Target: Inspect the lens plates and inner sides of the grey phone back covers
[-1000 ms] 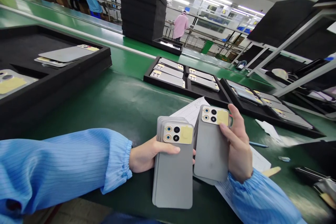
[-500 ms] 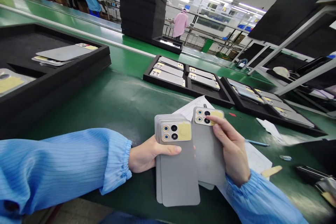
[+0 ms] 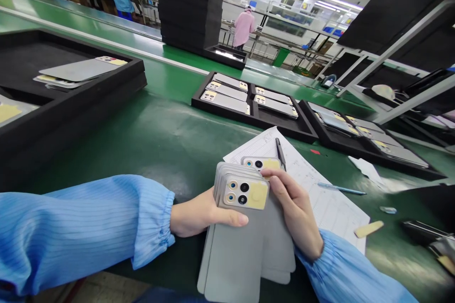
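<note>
My left hand (image 3: 201,213) grips a stack of grey phone back covers (image 3: 234,255), its thumb lying across the front one. Each visible cover has a camera block at the top with round lenses and a yellow film patch. Behind the stack and to its right are more grey phone back covers (image 3: 279,241), partly hidden by the front ones. My right hand (image 3: 295,208) is closed on these at their upper right edge, fingertips by the yellow film. Under both hands lie printed sheets of paper (image 3: 323,203) with a black pen (image 3: 280,152) on them.
Black trays holding grey covers stand at the left (image 3: 117,87), centre (image 3: 263,125) and right (image 3: 384,163). A tall stack of black trays (image 3: 188,4) rises behind. On the green table lie a blue pen (image 3: 341,189), a yellowish stick (image 3: 368,229) and white tissue (image 3: 366,170). Several people work beyond.
The right hand's covers have moved left and down, now mostly behind the left hand's stack. The left hand's stack has tilted, its lower end swinging left. More of the paper and black pen shows.
</note>
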`<state>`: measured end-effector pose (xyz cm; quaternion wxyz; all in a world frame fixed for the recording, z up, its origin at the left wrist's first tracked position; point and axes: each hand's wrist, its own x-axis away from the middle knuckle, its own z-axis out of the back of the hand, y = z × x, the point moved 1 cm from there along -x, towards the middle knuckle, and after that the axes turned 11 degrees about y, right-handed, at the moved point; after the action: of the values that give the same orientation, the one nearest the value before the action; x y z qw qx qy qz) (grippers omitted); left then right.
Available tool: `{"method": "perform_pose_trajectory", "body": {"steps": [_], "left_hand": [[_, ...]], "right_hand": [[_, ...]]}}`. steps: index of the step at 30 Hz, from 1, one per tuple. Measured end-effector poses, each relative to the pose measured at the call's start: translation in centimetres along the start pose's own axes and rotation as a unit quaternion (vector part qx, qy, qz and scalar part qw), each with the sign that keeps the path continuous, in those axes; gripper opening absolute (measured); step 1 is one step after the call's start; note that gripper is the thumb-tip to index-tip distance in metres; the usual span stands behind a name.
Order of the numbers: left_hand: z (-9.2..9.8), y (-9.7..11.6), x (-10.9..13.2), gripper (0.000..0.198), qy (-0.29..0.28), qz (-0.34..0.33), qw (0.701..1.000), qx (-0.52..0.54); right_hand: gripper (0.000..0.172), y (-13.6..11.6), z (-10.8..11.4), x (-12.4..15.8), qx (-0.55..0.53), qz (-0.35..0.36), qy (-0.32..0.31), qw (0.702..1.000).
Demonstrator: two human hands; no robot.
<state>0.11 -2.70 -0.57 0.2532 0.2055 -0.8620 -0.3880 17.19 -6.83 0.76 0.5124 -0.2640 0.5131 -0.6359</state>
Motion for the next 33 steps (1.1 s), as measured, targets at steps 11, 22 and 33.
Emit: {"method": "perform_pose_trajectory", "body": {"steps": [11,22,33], "left_hand": [[-0.2,0.2,-0.2,0.039,-0.073,0.081,0.992,-0.059],[-0.2,0.3,-0.2,0.032,-0.075,0.098,0.992,-0.039],[-0.2,0.1,-0.2,0.037,-0.075,0.094,0.992,-0.028]], "right_hand": [[0.036,-0.7,-1.2,1.3,0.046,0.003,-0.051,0.998],[0.022,-0.6,-1.2,1.5,0.000,0.010,-0.043,0.999],[0.026,-0.4,-1.2,1.5,-0.015,-0.011,-0.042,0.999]]}}
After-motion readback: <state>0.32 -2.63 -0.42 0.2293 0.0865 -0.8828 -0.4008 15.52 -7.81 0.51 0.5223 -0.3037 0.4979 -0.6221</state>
